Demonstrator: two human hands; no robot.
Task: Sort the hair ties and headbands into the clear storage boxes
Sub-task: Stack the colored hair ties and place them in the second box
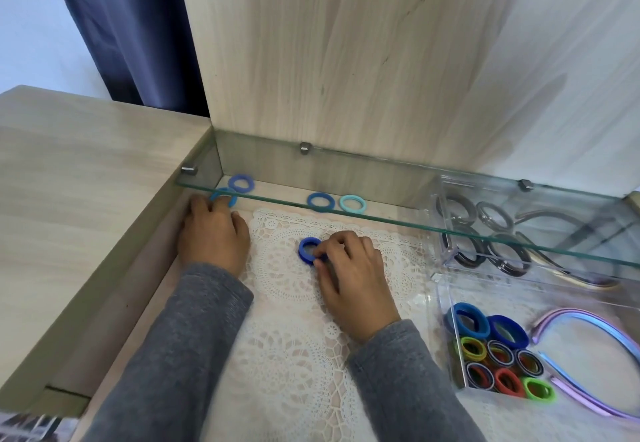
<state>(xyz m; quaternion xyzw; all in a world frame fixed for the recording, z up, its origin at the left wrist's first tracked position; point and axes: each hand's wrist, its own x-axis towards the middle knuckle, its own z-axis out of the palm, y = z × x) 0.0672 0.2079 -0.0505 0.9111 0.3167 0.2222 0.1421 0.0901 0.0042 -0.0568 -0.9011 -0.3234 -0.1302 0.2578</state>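
My right hand (349, 268) pinches a dark blue hair tie (306, 247) on the white lace doily (287, 303). My left hand (213, 234) reaches to the back left corner, its fingertips on a light blue hair tie (225, 196). Behind it lies a periwinkle tie (241, 182). A teal-blue tie (320, 201) and a pale turquoise tie (352, 203) lie at the back. On the right, a near clear box (446, 298) holds several coloured ties (498, 355) and pastel headbands (588, 331). A far clear box (437, 206) holds dark ties and headbands.
A glass shelf (381, 218) runs across above the back of the surface, over the loose ties and the far box. A wooden side panel (86, 199) walls the left. A wooden back panel (346, 61) rises behind.
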